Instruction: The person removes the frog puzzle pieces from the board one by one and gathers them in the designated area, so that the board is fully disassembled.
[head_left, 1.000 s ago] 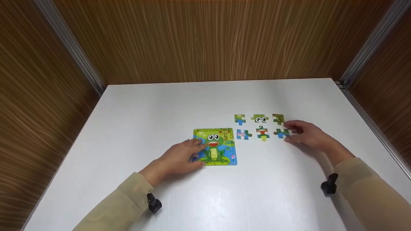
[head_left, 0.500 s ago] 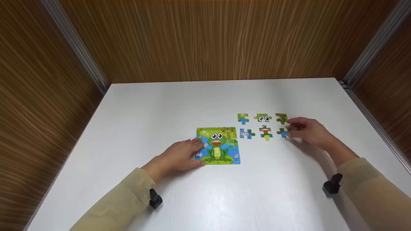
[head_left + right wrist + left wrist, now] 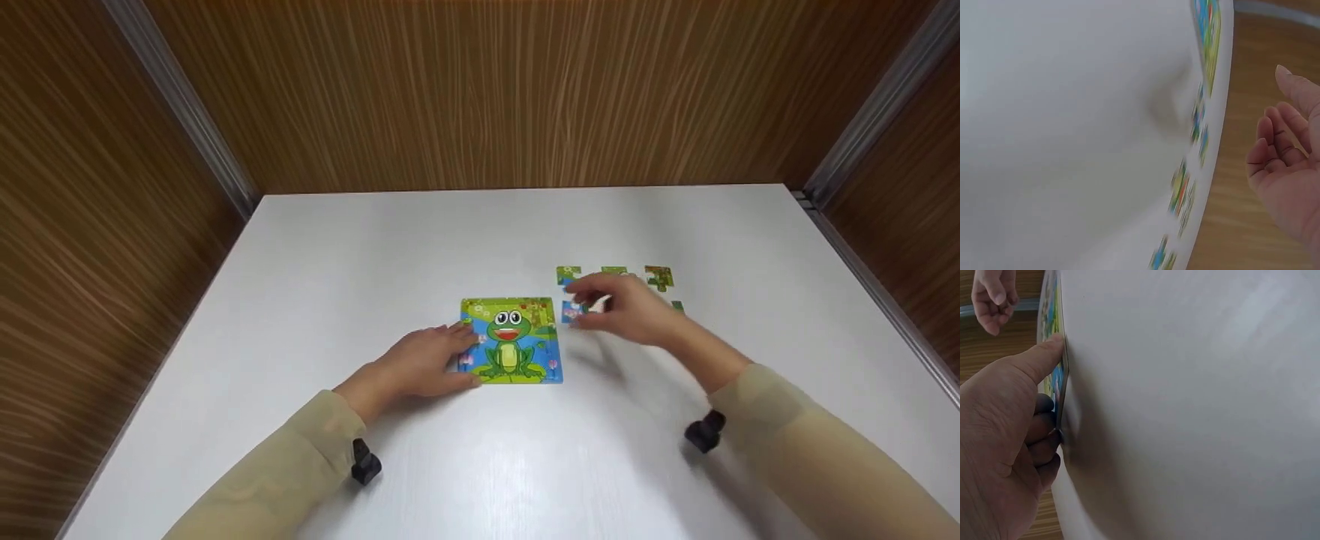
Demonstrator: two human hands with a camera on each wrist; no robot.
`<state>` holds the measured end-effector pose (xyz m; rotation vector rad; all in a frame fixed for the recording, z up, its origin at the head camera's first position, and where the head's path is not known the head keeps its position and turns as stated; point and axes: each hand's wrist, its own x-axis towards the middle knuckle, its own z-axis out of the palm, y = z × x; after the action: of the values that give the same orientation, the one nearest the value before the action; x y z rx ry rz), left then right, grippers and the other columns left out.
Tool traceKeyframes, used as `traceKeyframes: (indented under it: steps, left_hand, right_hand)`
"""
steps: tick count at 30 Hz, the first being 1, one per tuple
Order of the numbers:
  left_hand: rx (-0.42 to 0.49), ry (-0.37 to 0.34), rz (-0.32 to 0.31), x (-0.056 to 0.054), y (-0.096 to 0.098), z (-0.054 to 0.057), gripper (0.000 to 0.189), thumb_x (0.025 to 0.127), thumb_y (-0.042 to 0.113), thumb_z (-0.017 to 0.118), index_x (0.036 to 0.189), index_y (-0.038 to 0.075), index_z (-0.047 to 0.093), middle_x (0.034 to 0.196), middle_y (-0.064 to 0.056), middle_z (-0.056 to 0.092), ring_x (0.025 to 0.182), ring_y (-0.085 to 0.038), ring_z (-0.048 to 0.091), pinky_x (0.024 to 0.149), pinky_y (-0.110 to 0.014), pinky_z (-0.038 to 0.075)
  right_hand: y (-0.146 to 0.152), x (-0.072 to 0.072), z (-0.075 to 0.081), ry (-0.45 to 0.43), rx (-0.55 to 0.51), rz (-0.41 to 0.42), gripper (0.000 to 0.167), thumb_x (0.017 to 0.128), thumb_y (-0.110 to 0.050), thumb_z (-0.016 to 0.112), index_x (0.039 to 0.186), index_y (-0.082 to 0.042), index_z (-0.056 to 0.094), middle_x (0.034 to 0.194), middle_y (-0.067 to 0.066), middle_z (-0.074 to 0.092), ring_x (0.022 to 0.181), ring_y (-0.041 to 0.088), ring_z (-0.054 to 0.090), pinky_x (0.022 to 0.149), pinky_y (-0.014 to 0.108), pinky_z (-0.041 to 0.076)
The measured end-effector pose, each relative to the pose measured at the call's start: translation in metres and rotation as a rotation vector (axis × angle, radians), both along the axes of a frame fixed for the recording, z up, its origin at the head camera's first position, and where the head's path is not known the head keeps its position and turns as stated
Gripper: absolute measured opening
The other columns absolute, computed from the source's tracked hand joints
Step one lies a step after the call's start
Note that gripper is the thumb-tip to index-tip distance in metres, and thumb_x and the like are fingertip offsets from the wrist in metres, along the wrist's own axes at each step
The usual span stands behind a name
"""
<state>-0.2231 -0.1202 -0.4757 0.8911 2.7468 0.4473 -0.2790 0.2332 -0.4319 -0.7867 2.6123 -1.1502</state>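
A square puzzle board point(image 3: 517, 345) with a green frog picture lies flat on the white table. My left hand point(image 3: 424, 364) rests at its lower left corner, fingers over the left side and thumb along the bottom edge. In the left wrist view the thumb meets the rim of the board point(image 3: 1054, 320) while the other fingers bend beside it. My right hand point(image 3: 630, 307) hovers above the loose puzzle pieces, fingertips beside the pink-and-blue piece point(image 3: 569, 312). Nothing shows between the loosely bent fingers of the right hand point(image 3: 1292, 152). That hand hides the lower middle piece.
Along the back row lie a green-and-blue piece point(image 3: 566, 273), the frog-eyes piece point(image 3: 613, 268), partly covered, and a dark green piece point(image 3: 660, 276). A sliver of another piece point(image 3: 678, 307) shows beyond the right wrist. Wood-grain walls point(image 3: 480, 90) surround the table.
My right hand has swung left from the right end of the pieces to the piece nearest the board. The left hand stays at the board; the pieces' layout looks the same where visible.
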Motion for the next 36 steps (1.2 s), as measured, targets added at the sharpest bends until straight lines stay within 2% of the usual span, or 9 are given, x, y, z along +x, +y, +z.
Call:
traceKeyframes:
  steps: [3,8,13,18,22,29,36]
  left_hand:
    - [0.005,0.013,-0.003,-0.001,0.000,-0.001,0.074,0.099,0.049,0.067,0.157,0.004,0.052,0.163,-0.018,0.045,0.152,-0.035,0.041,0.121,-0.053,0.037]
    - [-0.009,0.022,-0.002,-0.002,0.001,-0.002,0.074,0.099,0.051,0.066,0.157,0.006,0.052,0.162,-0.017,0.046,0.151,-0.034,0.042,0.120,-0.053,0.038]
    - [-0.011,0.009,0.001,-0.001,0.002,-0.002,0.075,0.100,0.051,0.066,0.158,0.006,0.050,0.163,-0.017,0.045,0.151,-0.036,0.042,0.121,-0.053,0.037]
    - [-0.004,0.001,0.001,-0.001,0.002,-0.002,0.077,0.101,0.052,0.065,0.159,0.006,0.049,0.164,-0.016,0.043,0.153,-0.035,0.039,0.122,-0.053,0.036]
    - [0.016,0.000,0.009,0.000,0.000,-0.004,0.077,0.101,0.053,0.064,0.160,0.006,0.048,0.166,-0.014,0.042,0.154,-0.035,0.038,0.123,-0.053,0.034]
    - [0.048,0.014,0.018,0.001,-0.012,-0.008,0.078,0.100,0.054,0.066,0.159,0.006,0.049,0.166,-0.014,0.042,0.155,-0.035,0.037,0.124,-0.053,0.032]
    - [0.007,-0.018,0.045,-0.001,-0.017,-0.006,0.083,0.099,0.059,0.065,0.163,0.009,0.044,0.169,-0.007,0.038,0.158,-0.030,0.031,0.125,-0.051,0.030]
  right_hand:
    - [-0.029,0.008,-0.001,-0.006,-0.008,0.074,0.049,0.091,-0.016,0.085,0.136,-0.006,0.070,0.119,0.014,0.072,0.107,0.025,0.066,0.092,0.041,0.056]
    - [-0.066,0.015,-0.009,-0.034,-0.019,0.162,0.047,0.093,-0.016,0.083,0.136,-0.004,0.069,0.116,0.013,0.072,0.102,0.021,0.067,0.091,0.040,0.058]
    - [-0.088,0.018,-0.024,-0.082,-0.037,0.191,0.043,0.094,-0.010,0.081,0.134,-0.001,0.070,0.111,0.011,0.072,0.096,0.019,0.066,0.088,0.036,0.058]
    - [-0.097,0.017,-0.039,-0.134,-0.024,0.179,0.038,0.093,-0.006,0.081,0.130,-0.002,0.071,0.106,0.005,0.071,0.093,0.016,0.064,0.085,0.031,0.056]
    - [-0.100,0.016,-0.046,-0.151,0.010,0.178,0.035,0.094,-0.007,0.081,0.128,-0.005,0.072,0.103,0.003,0.069,0.092,0.016,0.062,0.083,0.028,0.054]
    - [-0.105,0.015,-0.048,-0.170,0.056,0.207,0.040,0.096,-0.010,0.080,0.135,-0.009,0.070,0.104,0.001,0.066,0.095,0.017,0.059,0.085,0.028,0.053]
    - [-0.108,0.014,-0.044,-0.155,0.100,0.253,0.047,0.097,-0.006,0.078,0.142,-0.009,0.068,0.104,0.000,0.066,0.091,0.016,0.057,0.083,0.030,0.051]
